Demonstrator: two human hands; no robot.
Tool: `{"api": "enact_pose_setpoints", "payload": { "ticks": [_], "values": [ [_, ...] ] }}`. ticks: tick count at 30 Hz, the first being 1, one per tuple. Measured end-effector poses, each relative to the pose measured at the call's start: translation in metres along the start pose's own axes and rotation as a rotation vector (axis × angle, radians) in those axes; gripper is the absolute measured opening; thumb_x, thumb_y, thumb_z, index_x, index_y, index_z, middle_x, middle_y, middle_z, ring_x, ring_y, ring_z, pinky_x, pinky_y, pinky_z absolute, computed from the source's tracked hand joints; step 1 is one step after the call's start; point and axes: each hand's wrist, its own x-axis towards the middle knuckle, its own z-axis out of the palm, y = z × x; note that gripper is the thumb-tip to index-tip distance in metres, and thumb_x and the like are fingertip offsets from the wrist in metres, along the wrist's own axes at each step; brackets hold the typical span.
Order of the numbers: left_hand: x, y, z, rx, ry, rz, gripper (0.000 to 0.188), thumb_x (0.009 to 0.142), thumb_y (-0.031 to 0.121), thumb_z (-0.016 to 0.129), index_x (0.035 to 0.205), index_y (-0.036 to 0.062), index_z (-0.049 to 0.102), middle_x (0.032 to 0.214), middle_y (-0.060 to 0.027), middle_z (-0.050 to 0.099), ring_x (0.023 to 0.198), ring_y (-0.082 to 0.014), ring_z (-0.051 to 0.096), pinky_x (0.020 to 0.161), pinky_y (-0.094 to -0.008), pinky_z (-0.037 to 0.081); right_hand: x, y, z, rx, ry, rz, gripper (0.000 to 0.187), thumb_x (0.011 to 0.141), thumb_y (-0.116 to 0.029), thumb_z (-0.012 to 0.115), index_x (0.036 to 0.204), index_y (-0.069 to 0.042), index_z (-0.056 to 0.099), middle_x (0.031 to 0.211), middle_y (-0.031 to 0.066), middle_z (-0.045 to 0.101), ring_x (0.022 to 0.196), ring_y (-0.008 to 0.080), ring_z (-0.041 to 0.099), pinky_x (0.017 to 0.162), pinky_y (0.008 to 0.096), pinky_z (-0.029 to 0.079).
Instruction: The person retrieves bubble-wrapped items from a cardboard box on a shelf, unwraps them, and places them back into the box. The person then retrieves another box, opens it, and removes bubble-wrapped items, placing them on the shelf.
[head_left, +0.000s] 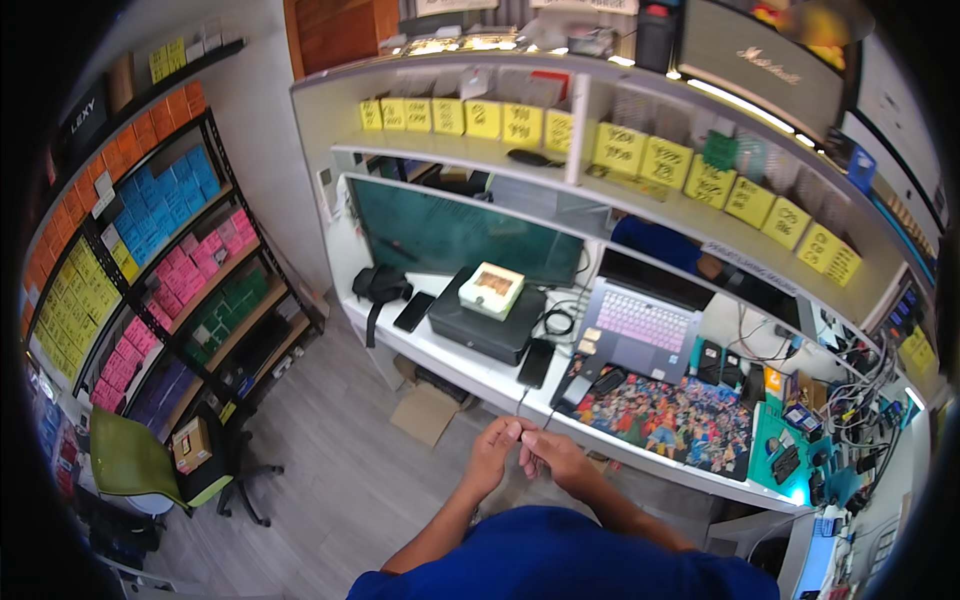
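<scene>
My left hand (492, 452) and my right hand (556, 458) meet in front of the desk edge, fingertips pinched together. Whatever lies between the fingers is too small to make out. A thin dark cable (522, 400) comes down over the desk edge toward my left fingertips, and another thin dark line shows by my right hand. Just beyond, a black phone (537, 363) lies on the white desk (480, 376). Right of it is a black computer mouse (607, 380) at the edge of a colourful desk mat (665, 420).
An open laptop (640, 325) stands behind the mat. Left of it, a small pale box (491, 290) tops a black case (480, 330), beside a second phone (414, 311). Tangled cables (850, 410) crowd the right. A green chair (135, 455) and shelving (165, 330) stand left.
</scene>
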Motion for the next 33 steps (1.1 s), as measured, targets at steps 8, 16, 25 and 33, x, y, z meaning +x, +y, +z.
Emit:
{"api": "enact_pose_setpoints", "payload": {
  "ticks": [8,16,25,33],
  "values": [
    [-0.019,0.011,-0.150,0.070,0.283,-0.097,0.027,0.105,0.025,0.059,0.109,0.0001,0.066,0.101,-0.0063,0.070,0.097,-0.0135,0.063,0.092,-0.0295,0.048,0.114,0.018,0.095,0.000,-0.174,0.112,0.043,0.107,-0.042,0.051,0.088,-0.005,0.062,0.076,0.0004,0.059,0.072,0.0100,0.055,0.068,0.0262,0.045],
    [-0.039,0.012,-0.249,0.137,0.779,-0.012,0.032,0.107,0.030,0.053,0.088,0.0045,0.056,0.083,-0.0039,0.060,0.087,-0.0159,0.063,0.088,-0.0316,0.047,0.169,0.026,0.155,-0.148,-0.481,0.274,0.031,0.106,-0.032,0.056,0.099,-0.004,0.066,0.085,0.0009,0.062,0.077,0.0072,0.056,0.070,0.0236,0.043],
    [0.007,0.005,-0.294,-0.002,0.884,-0.008,0.046,0.109,0.040,0.046,0.077,0.0066,0.051,0.074,-0.0047,0.052,0.078,-0.0182,0.058,0.084,-0.0361,0.048,0.237,0.021,0.156,-0.298,-0.572,0.248,0.052,0.105,-0.055,0.046,0.100,-0.007,0.066,0.085,0.0021,0.065,0.080,0.0122,0.058,0.075,0.0291,0.048],
    [0.143,0.032,-0.310,-0.080,0.779,0.135,0.026,0.107,0.029,0.053,0.107,0.0038,0.057,0.095,-0.0049,0.058,0.085,-0.0157,0.059,0.086,-0.0321,0.049,0.329,-0.002,0.100,-0.200,-0.423,0.112,0.057,0.106,-0.055,0.043,0.100,-0.004,0.066,0.086,0.0043,0.064,0.081,0.0135,0.060,0.078,0.0301,0.049]
  ]
}}
